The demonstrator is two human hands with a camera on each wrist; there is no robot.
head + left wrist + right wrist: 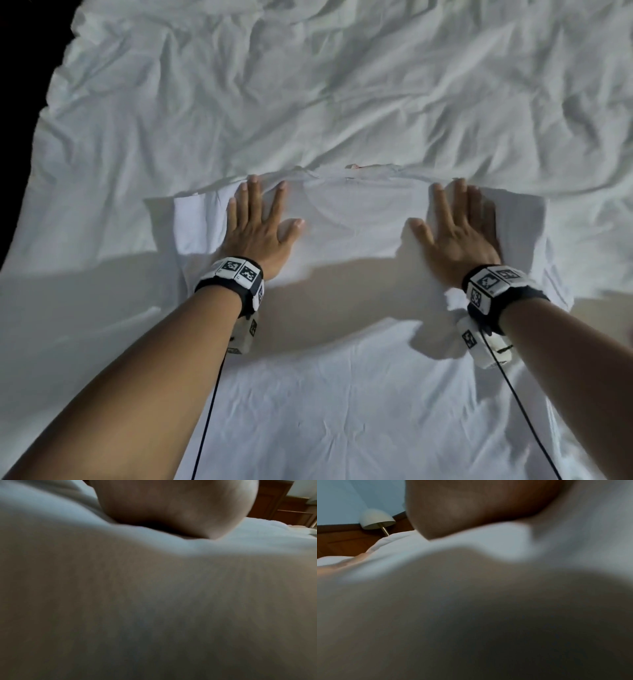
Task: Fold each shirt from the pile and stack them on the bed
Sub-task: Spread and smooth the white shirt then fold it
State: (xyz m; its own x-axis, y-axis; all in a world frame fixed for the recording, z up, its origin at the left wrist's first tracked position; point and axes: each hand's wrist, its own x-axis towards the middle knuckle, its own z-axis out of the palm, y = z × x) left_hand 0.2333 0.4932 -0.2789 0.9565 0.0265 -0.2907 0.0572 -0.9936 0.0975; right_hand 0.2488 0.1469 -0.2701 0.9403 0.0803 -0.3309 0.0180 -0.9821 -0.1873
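Note:
A white shirt (pixel 356 308) lies spread flat on the bed, collar (pixel 359 171) pointing away from me. My left hand (pixel 257 219) presses flat on its left shoulder, fingers straight and spread. My right hand (pixel 455 222) presses flat on the right shoulder in the same way. Both short sleeves stick out sideways past the hands. In the left wrist view only the heel of my left hand (pixel 180 507) shows against blurred white cloth (pixel 154 595). The right wrist view shows the heel of my right hand (pixel 479 504) on blurred white cloth (pixel 471 615). No pile of shirts is in view.
The wrinkled white bedsheet (pixel 308 85) covers the bed all round the shirt. The bed's left edge (pixel 37 120) drops into darkness. A wooden headboard (pixel 281 507) and a white dome lamp (pixel 376 519) stand past the bed's far end.

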